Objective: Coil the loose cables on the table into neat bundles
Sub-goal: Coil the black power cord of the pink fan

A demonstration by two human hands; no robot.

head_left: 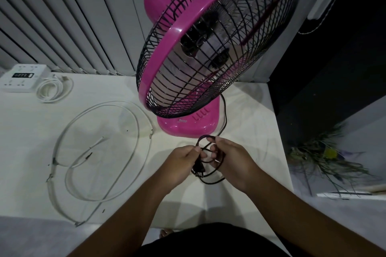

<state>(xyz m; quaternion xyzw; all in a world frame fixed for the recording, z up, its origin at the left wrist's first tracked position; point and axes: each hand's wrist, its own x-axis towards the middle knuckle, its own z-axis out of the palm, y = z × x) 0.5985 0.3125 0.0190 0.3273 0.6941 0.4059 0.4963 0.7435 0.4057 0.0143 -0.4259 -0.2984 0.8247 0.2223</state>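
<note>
left hand (187,158): pinching the black cord (211,182) just above the plug (198,170), which hangs below the fingers. Probably anchoring the free end so the loops don't unwind.
right hand (231,160): fingers curled through a few small loops of the same cord, grasping the stack. It acts as the former that sets loop size.
cord location: held in the air in front of the fan base (188,126), over the near part of the table (250,121). One loop sags below the hands. The rest runs up the right side of the base and behind it (the far end is hidden, presumably fixed to the fan).
why there: the cord is tethered to the fan, so the bundle has to be built close to the base.
step: mid-coil on the fan cord, my read. Slack remains between the hands and the base.
white cable (112,102): sprawled in big open loops on the left of the table, well apart from both hands. Not bundled.
small white coil (47,98): far left, just beside the power strip (23,77). Looks wound already.
progress: one bundle looks done, one is in hand, one is untouched (a judgement).
risk: the loops could spring open if the right hand loosens before the end is tucked.
</note>
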